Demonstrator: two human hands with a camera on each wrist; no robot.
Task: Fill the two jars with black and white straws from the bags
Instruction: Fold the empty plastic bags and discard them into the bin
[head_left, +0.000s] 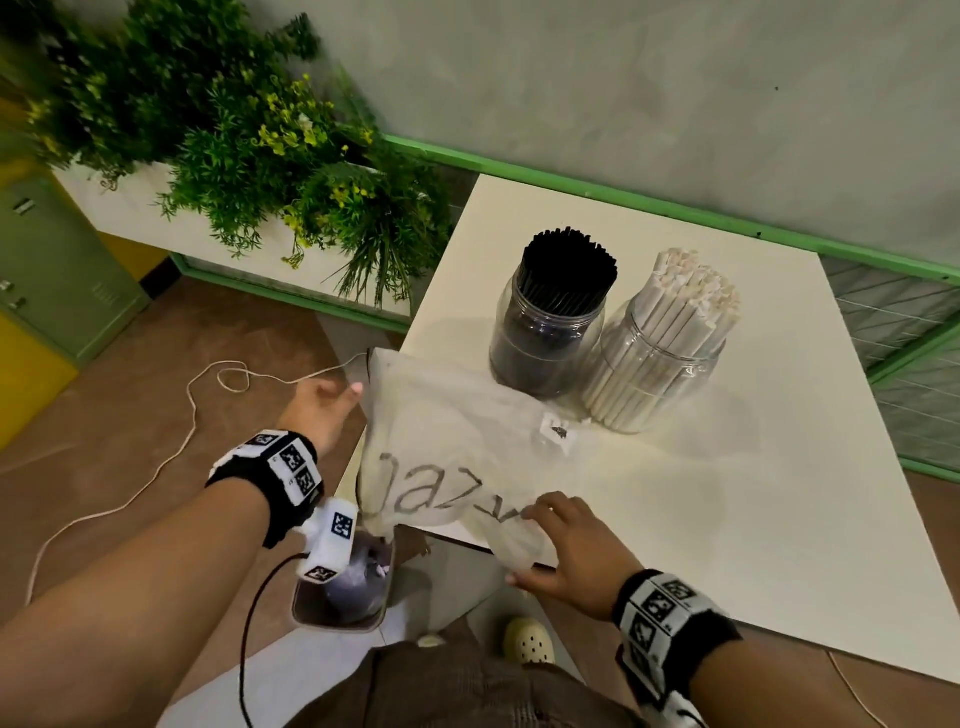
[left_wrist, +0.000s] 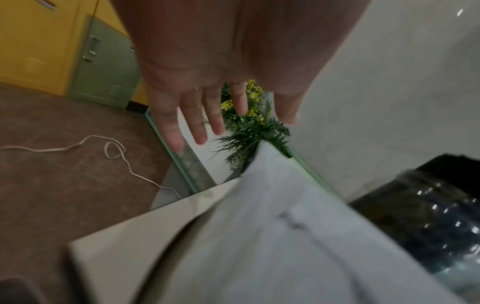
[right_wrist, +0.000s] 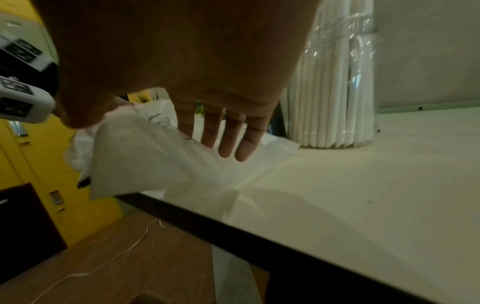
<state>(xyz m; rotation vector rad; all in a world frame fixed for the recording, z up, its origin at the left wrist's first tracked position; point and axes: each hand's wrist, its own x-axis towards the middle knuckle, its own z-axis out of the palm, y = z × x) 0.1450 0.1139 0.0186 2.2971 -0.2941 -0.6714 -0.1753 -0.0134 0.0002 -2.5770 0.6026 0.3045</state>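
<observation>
Two clear jars stand at the back of the white table (head_left: 753, 519): one packed with black straws (head_left: 545, 338) (left_wrist: 428, 205), the other, to its right, packed with white straws (head_left: 654, 358) (right_wrist: 335, 92). A limp translucent plastic bag (head_left: 447, 441) (left_wrist: 272, 246) (right_wrist: 145, 160) with grey lettering lies over the table's front left corner and hangs past the edge. My right hand (head_left: 566, 545) (right_wrist: 221, 133) rests on the bag's near end at the front edge, fingers straight. My left hand (head_left: 324, 405) (left_wrist: 197, 123) hovers off the table beside the bag's far left corner, fingers spread, holding nothing.
A small bin (head_left: 343, 597) with crumpled plastic sits on the floor under the table corner. Green plants (head_left: 260, 145) fill a planter at the left. A white cord (head_left: 156, 467) trails over the brown floor. Green and yellow lockers (head_left: 52, 270) stand far left.
</observation>
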